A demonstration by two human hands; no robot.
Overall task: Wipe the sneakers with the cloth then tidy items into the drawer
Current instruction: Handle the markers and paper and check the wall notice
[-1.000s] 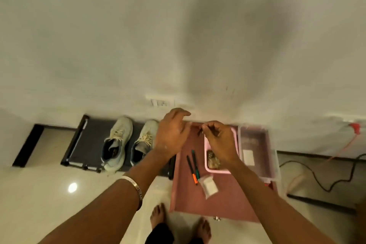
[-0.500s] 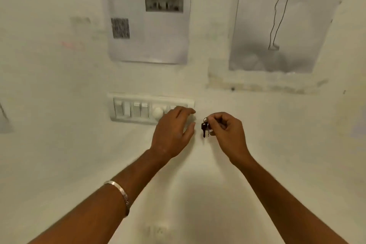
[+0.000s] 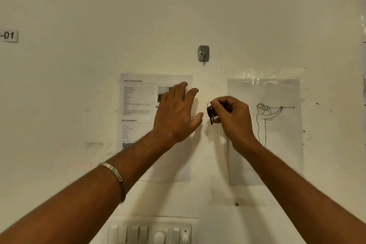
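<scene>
From the head camera, the whole field is a pale, cream wall [image 3: 79, 105], scuffed and marked in places. The right hand [image 3: 230, 117] is raised in front of it, thumb and curled fingers pinching a small bunch of dark keys [image 3: 210, 114] that hangs from the fingertips. Just to the left of that pinch, close but apart, the left hand [image 3: 178, 113] is held with fingers straight and spread, holding nothing; a metal bangle [image 3: 116, 178] circles its forearm lower down.

Above the pinched keys, a little to the left, a small metal hook [image 3: 203, 53] is fixed to the wall with nothing on it. Behind the left hand is a printed sheet [image 3: 136, 105] with text too blurred to read. To the right of the grip, a second sheet [image 3: 277, 125] taped at its top carries a line drawing of a figure. Well below both hands, at the bottom edge, is a white switch panel [image 3: 150, 233]. Far off to the left, a small label [image 3: 8, 35] ends in "-01".

The sneakers, cloth and drawer are outside this view.
</scene>
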